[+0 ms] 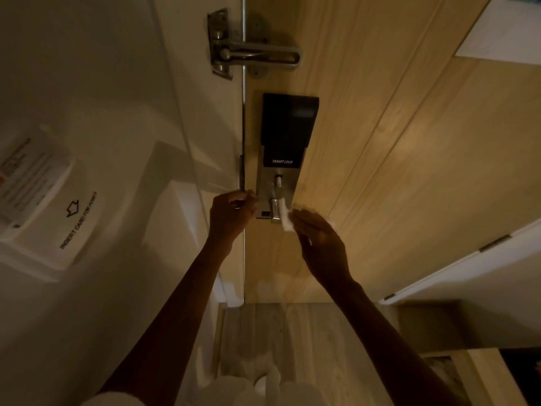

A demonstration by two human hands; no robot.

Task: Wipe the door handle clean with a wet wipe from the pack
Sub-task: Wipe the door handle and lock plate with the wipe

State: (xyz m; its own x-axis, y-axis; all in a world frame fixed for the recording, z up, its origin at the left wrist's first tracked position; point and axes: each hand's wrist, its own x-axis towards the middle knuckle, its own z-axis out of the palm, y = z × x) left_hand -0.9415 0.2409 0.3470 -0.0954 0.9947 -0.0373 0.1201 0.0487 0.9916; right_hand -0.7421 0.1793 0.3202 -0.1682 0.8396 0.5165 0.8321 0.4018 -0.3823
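Observation:
A silver lever door handle (275,207) sticks out from the metal plate of a black smart lock (288,127) on the wooden door (395,159). My right hand (320,238) pinches a small white wet wipe (285,216), and the wipe lies against the right side of the handle's end. My left hand (231,213) hovers just left of the handle by the door's edge, its fingers curled; whether it holds anything I cannot tell. No wipe pack is in view.
A metal swing-bar door guard (254,54) bridges door and frame above the lock. A white key-card power holder (44,206) hangs on the left wall. A white hinged panel (468,268) juts in at the right. Wood-look floor (278,332) lies below.

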